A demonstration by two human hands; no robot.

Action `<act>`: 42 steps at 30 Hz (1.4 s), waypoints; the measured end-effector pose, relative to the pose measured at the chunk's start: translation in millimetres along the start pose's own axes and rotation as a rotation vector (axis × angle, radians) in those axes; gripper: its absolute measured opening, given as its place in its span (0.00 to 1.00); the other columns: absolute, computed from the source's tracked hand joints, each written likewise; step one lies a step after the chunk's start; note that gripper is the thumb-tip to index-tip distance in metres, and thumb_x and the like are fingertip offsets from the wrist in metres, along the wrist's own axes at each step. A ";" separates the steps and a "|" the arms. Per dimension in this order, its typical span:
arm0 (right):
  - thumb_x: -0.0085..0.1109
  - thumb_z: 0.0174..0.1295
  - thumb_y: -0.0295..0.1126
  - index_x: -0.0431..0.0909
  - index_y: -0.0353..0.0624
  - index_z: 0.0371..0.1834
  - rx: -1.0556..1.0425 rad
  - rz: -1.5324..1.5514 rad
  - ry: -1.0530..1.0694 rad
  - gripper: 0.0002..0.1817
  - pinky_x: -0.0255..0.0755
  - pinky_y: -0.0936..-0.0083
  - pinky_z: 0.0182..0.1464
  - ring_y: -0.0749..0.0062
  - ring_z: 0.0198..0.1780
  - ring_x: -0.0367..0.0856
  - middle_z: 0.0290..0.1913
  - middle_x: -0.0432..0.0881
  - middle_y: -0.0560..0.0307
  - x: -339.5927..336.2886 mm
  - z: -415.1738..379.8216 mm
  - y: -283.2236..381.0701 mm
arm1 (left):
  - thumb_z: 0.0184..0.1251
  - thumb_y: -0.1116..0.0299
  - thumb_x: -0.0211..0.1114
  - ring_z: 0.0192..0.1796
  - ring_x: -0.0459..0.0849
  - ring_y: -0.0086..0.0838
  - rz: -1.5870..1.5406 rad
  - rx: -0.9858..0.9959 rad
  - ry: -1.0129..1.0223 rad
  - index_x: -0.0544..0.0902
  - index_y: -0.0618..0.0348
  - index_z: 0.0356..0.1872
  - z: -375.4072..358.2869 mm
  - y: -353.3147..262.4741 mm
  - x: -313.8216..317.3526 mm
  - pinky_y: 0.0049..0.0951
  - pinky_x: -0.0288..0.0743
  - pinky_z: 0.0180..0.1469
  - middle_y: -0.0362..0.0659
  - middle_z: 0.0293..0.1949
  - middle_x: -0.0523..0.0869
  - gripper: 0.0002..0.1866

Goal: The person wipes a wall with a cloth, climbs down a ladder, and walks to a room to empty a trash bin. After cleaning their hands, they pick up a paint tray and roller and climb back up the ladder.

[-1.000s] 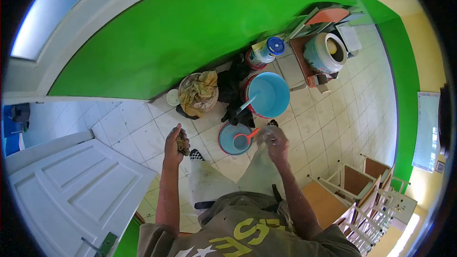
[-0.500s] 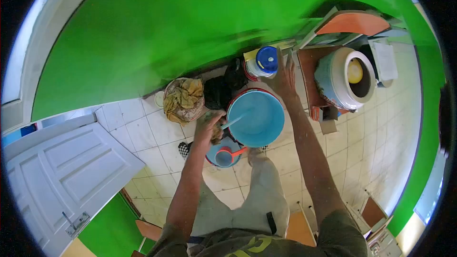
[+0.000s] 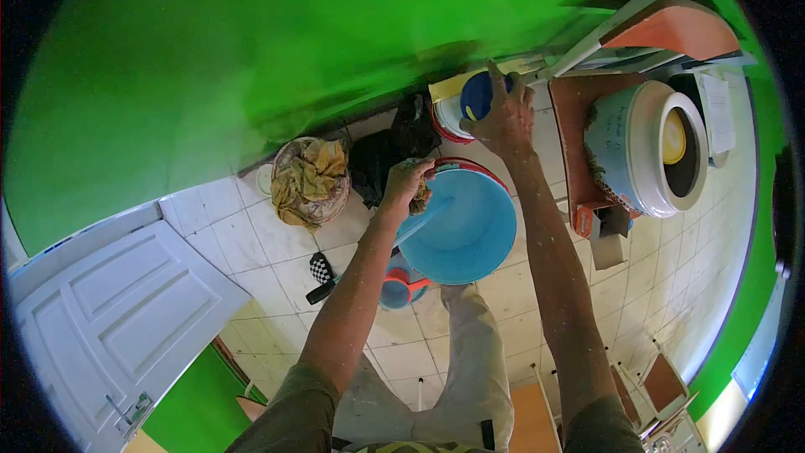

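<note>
A large blue bucket [image 3: 470,243] with pale liquid in it stands in front of me, and a light stick [image 3: 426,222] leans inside it. At its upper left rim my left hand [image 3: 407,183] is closed around a brownish, rough clump [image 3: 421,198], mostly hidden by the fingers. Against the wall stands a white tub [image 3: 449,115] with a dark blue lid [image 3: 480,96]. My right hand [image 3: 508,122] spans this lid, thumb on the near side and fingers over the far side. A red-handled dipper [image 3: 397,292] lies below the bucket.
Left of the bucket are a black plastic bag [image 3: 375,159] and a basket with crumpled brown material [image 3: 310,180]. On the right, a large pot [image 3: 633,147] sits on a chair, with a small open box [image 3: 608,239] beside it. A white door [image 3: 126,298] stands at left.
My right hand has come from beside the tub onto its blue lid. My left hand has moved up and right to the bucket's rim, still holding the brownish clump. The view has shifted.
</note>
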State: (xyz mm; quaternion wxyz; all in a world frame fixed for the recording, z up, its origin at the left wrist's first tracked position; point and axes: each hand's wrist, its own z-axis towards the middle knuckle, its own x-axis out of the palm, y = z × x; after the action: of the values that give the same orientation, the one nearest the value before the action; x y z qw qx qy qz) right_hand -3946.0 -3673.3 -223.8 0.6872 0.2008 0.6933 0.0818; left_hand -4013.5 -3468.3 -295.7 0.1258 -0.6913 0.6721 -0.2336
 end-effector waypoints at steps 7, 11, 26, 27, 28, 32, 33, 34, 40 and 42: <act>0.79 0.30 0.36 0.61 0.51 0.73 0.001 0.172 -0.281 0.58 0.66 0.49 0.63 0.39 0.61 0.67 0.60 0.67 0.38 -58.4 -77.8 -13.2 | 0.62 0.49 0.70 0.19 0.77 0.26 0.018 0.077 -0.001 0.78 0.58 0.51 30.1 -20.1 21.4 0.28 0.71 0.20 0.42 0.35 0.81 0.26; 0.76 0.30 0.33 0.60 0.48 0.73 0.171 0.180 -0.257 0.57 0.63 0.49 0.65 0.39 0.64 0.65 0.63 0.65 0.38 -92.7 -153.5 -22.4 | 0.65 0.50 0.69 0.17 0.76 0.26 -0.022 0.156 -0.018 0.78 0.62 0.46 65.3 -27.8 37.4 0.28 0.69 0.17 0.40 0.27 0.76 0.23; 0.76 0.29 0.31 0.57 0.51 0.74 0.726 0.019 0.060 0.59 0.64 0.44 0.61 0.38 0.60 0.65 0.60 0.64 0.38 33.2 -325.9 -177.6 | 0.62 0.53 0.70 0.15 0.75 0.26 0.066 0.052 0.077 0.80 0.53 0.31 129.9 -24.6 22.4 0.27 0.68 0.16 0.38 0.17 0.77 0.15; 0.77 0.29 0.32 0.57 0.50 0.74 0.714 -0.011 0.083 0.59 0.64 0.44 0.61 0.37 0.59 0.65 0.59 0.64 0.37 47.7 -326.4 -189.6 | 0.62 0.52 0.70 0.14 0.75 0.25 0.123 0.082 0.066 0.80 0.53 0.32 134.0 -25.0 19.4 0.27 0.68 0.15 0.38 0.16 0.77 0.16; 0.77 0.28 0.32 0.57 0.50 0.74 0.704 -0.040 0.106 0.60 0.65 0.44 0.60 0.37 0.58 0.66 0.59 0.64 0.37 62.1 -327.3 -200.9 | 0.62 0.51 0.70 0.14 0.74 0.25 0.183 0.111 0.055 0.81 0.53 0.32 136.7 -24.1 18.1 0.27 0.67 0.15 0.37 0.16 0.77 0.16; 0.80 0.31 0.33 0.53 0.53 0.76 0.670 -0.021 0.146 0.62 0.66 0.45 0.60 0.36 0.60 0.63 0.62 0.60 0.34 113.7 -326.2 -235.3 | 0.63 0.53 0.69 0.19 0.77 0.23 0.238 0.254 -0.005 0.79 0.54 0.37 110.0 -33.1 36.4 0.24 0.71 0.19 0.41 0.28 0.83 0.15; 0.80 0.30 0.34 0.53 0.53 0.76 0.649 -0.045 0.122 0.63 0.67 0.45 0.59 0.36 0.59 0.64 0.61 0.60 0.34 124.4 -324.3 -239.9 | 0.64 0.56 0.69 0.22 0.78 0.23 0.270 0.261 0.042 0.76 0.54 0.41 113.8 -32.6 30.4 0.24 0.74 0.21 0.41 0.33 0.84 0.16; 0.80 0.30 0.34 0.53 0.53 0.76 0.664 -0.039 0.124 0.63 0.67 0.45 0.59 0.36 0.59 0.64 0.61 0.60 0.34 135.0 -322.7 -243.4 | 0.64 0.56 0.69 0.22 0.78 0.23 0.284 0.254 0.046 0.76 0.54 0.41 118.4 -31.1 27.1 0.24 0.74 0.21 0.41 0.33 0.84 0.16; 0.80 0.29 0.40 0.54 0.55 0.76 0.731 0.054 0.048 0.63 0.71 0.41 0.55 0.30 0.59 0.64 0.63 0.59 0.31 163.2 -307.2 -242.0 | 0.64 0.59 0.69 0.23 0.79 0.24 0.231 0.280 0.059 0.72 0.52 0.46 124.1 -27.4 26.3 0.24 0.74 0.21 0.41 0.33 0.84 0.17; 0.80 0.31 0.41 0.55 0.54 0.76 0.665 0.019 0.027 0.62 0.69 0.41 0.56 0.31 0.58 0.64 0.62 0.60 0.31 158.2 -302.4 -237.7 | 0.64 0.59 0.69 0.24 0.79 0.24 0.233 0.262 0.044 0.72 0.52 0.46 120.5 -28.6 30.2 0.24 0.74 0.21 0.41 0.33 0.84 0.17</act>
State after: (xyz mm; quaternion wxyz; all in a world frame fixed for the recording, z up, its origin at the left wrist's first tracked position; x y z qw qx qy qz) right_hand -4279.5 -3777.7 -449.1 0.5739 0.4195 0.6892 -0.1401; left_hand -3929.7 -3513.2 -380.6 0.2265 -0.5809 0.7141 -0.3182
